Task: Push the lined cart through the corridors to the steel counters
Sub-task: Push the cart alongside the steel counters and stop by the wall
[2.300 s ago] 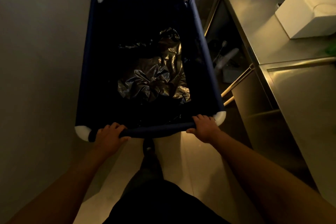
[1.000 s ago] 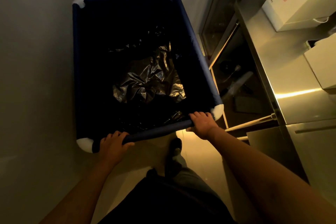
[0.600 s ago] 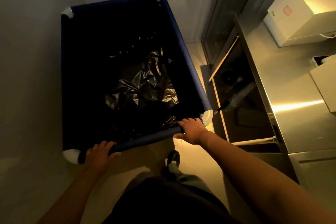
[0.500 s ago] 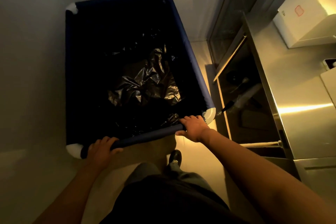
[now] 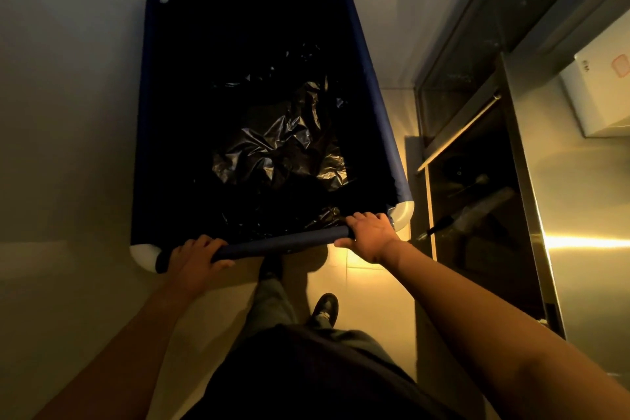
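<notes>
both hands grip the near rail of a dark blue cart: the left hand near the left white corner, the right hand just beside the right white corner. crumpled black plastic liner fills the cart's bottom. a plain wall runs along the cart's left side. on the right stands a steel counter bearing a white box. a dark shoe rests on the tiled floor behind the cart.
</notes>
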### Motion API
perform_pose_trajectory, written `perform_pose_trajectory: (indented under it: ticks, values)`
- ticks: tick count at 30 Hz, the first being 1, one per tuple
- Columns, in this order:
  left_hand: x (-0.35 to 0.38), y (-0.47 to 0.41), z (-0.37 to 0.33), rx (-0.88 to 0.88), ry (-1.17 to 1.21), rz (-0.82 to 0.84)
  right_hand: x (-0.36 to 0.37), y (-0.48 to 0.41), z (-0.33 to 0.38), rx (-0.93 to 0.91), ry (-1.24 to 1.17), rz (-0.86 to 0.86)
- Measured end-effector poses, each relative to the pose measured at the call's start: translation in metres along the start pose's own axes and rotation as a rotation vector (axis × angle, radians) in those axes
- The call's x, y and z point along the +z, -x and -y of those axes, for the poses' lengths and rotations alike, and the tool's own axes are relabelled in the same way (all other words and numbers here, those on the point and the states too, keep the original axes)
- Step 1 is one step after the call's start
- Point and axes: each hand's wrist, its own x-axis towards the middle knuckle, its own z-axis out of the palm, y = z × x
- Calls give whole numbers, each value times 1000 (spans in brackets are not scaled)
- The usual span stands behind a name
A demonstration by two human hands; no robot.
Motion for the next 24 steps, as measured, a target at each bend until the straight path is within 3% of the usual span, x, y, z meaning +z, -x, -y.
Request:
perform_pose_trajectory:
  ticks: [24]
  values:
    - [-74,-130,31,70,-26,-114,-78,-120,0,67,-36,-6]
